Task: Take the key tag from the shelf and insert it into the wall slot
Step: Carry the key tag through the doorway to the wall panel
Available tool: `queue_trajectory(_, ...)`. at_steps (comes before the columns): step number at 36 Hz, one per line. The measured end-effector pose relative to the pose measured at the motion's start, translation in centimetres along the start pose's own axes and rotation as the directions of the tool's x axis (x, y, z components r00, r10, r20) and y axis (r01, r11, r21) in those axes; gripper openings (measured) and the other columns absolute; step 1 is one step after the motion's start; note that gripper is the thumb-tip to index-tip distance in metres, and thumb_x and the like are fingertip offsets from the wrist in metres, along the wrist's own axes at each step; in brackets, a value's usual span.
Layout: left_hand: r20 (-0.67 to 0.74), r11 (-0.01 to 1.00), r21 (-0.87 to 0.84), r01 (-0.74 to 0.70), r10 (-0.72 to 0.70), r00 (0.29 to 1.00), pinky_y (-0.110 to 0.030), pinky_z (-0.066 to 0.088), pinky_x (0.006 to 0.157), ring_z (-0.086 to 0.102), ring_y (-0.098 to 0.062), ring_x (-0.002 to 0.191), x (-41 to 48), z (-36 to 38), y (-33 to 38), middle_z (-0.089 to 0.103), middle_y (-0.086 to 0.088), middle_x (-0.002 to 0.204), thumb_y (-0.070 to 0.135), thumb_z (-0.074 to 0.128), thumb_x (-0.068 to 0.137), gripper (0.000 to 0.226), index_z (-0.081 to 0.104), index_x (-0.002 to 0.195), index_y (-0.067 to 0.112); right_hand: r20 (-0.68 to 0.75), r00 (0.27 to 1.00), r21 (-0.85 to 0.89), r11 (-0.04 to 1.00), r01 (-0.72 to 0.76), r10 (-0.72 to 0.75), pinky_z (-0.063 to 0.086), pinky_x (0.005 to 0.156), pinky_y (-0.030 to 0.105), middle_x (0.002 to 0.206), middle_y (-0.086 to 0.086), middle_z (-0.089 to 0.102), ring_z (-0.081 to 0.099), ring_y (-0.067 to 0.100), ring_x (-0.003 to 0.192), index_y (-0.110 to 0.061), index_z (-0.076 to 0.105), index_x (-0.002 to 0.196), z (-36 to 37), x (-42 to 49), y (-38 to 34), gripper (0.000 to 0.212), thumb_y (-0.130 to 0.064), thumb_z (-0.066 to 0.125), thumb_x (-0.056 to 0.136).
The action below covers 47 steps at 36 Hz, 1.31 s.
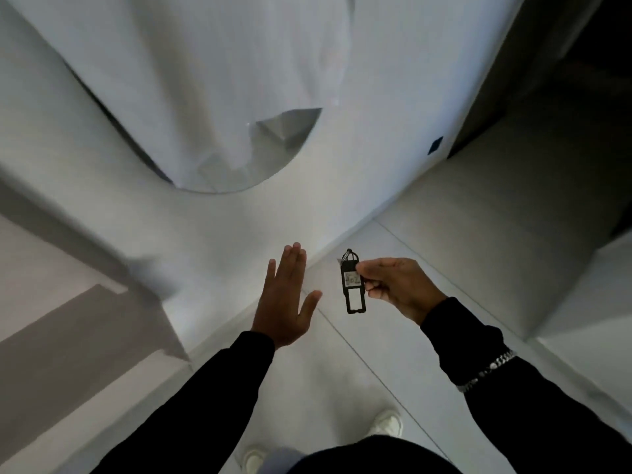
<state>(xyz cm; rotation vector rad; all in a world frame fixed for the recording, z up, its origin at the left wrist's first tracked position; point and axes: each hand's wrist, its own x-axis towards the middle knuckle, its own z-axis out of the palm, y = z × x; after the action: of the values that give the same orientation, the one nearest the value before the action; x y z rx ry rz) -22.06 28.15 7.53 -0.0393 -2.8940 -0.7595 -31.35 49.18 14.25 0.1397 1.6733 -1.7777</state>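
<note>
Pickup looks done from here: my right hand (396,289) has the black key tag (352,285) pinched between thumb and fingers, hanging in the air over the pale floor tiles (478,234), off any shelf. My left hand (284,299) is open flat, holding nothing, just beside the tag. Insertion is left; I read the small dark mark on the white wall (435,145) as maybe the slot, can't confirm.
</note>
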Motion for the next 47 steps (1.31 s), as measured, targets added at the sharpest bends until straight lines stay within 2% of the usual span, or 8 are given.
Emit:
queue_trajectory(7,0.013,0.993,-0.07,-0.09,0.091,0.996,-0.056,0.014,0.127,0.007,-0.027,0.156,8.6,5.1,10.0,0.016,-0.015,0.167,0.041,0.032,0.098,0.071,0.02,0.155,0.001,-0.128,0.989,0.054,0.996,0.077,-0.069,0.051,0.049,0.018,0.069,0.008,0.065,0.055,0.011,0.054,0.007,0.069,0.098,-13.1,-1.7,-4.8,0.022,-0.009,0.069,0.083)
queue_trajectory(10,0.011,0.984,-0.117,-0.138,0.14,0.99,-0.057,0.02,0.126,0.01,-0.025,0.156,12.9,6.9,13.7,0.019,-0.013,0.166,0.029,0.043,0.097,0.067,0.023,0.155,0.003,-0.152,0.985,0.072,0.992,0.099,-0.087,0.052,0.049,0.018,0.074,0.011,0.066,0.055,0.01,0.052,0.007,0.069,0.098,-17.8,-1.4,-6.6,0.021,-0.008,0.068,0.083)
queue_trajectory(15,-0.042,0.958,-0.196,-0.209,0.204,0.978,-0.057,0.033,0.12,0.031,-0.03,0.15,20.8,9.7,19.1,0.038,-0.017,0.159,0.018,0.051,0.094,0.06,0.038,0.149,0.0,-0.199,0.974,0.091,0.988,0.127,-0.106,0.052,0.049,0.017,0.078,0.014,0.065,0.055,0.011,0.052,0.012,0.066,0.102,-24.8,0.6,-9.5,0.025,-0.006,0.067,0.084)
queue_trajectory(21,-0.104,0.935,-0.223,-0.277,0.26,0.96,-0.056,0.042,0.114,0.044,-0.03,0.143,30.8,14.0,23.7,0.05,-0.017,0.151,0.019,0.052,0.094,0.049,0.052,0.14,0.002,-0.231,0.957,0.055,0.98,0.192,-0.174,0.052,0.052,0.018,0.074,0.01,0.061,0.054,0.011,0.056,-0.002,0.069,0.089,-32.7,5.3,-13.4,0.008,-0.008,0.064,0.086)
queue_trajectory(31,-0.059,0.914,-0.221,-0.339,0.334,0.941,-0.052,0.044,0.113,0.047,-0.027,0.14,49.0,19.0,30.8,0.05,-0.014,0.151,0.021,0.053,0.093,0.046,0.056,0.136,0.006,-0.283,0.945,0.102,0.974,0.2,-0.165,0.051,0.054,0.02,0.08,0.017,0.058,0.054,0.011,0.056,-0.002,0.066,0.092,-45.8,13.6,-21.1,0.008,-0.006,0.063,0.087)
queue_trajectory(38,-0.004,0.923,-0.208,-0.323,0.329,0.944,-0.047,0.044,0.114,0.047,-0.026,0.14,60.4,23.5,36.1,0.051,-0.014,0.15,0.021,0.053,0.093,0.048,0.054,0.138,0.006,-0.272,0.948,0.156,0.965,0.213,-0.165,0.052,0.052,0.02,0.082,0.015,0.06,0.056,0.01,0.057,0.007,0.064,0.103,-56.5,19.9,-26.2,0.023,-0.007,0.065,0.086)
queue_trajectory(42,-0.053,0.941,-0.171,-0.291,0.286,0.957,-0.049,0.048,0.11,0.053,-0.03,0.134,66.3,26.8,38.7,0.057,-0.017,0.144,0.017,0.056,0.092,0.045,0.058,0.134,0.003,-0.191,0.964,0.143,0.966,0.215,-0.186,0.051,0.053,0.021,0.074,0.01,0.063,0.058,0.011,0.058,-0.005,0.07,0.09,-63.0,24.2,-29.2,0.008,-0.01,0.067,0.084)
queue_trajectory(47,-0.137,0.967,-0.185,-0.174,0.15,0.979,-0.047,0.048,0.11,0.057,-0.03,0.131,73.1,28.4,43.3,0.063,-0.015,0.139,0.018,0.057,0.09,0.043,0.062,0.131,0.005,-0.107,0.973,0.095,0.972,0.216,-0.205,0.051,0.053,0.018,0.065,0.005,0.062,0.056,0.009,0.054,-0.007,0.069,0.087,-69.6,28.4,-35.0,0.005,-0.009,0.065,0.086)
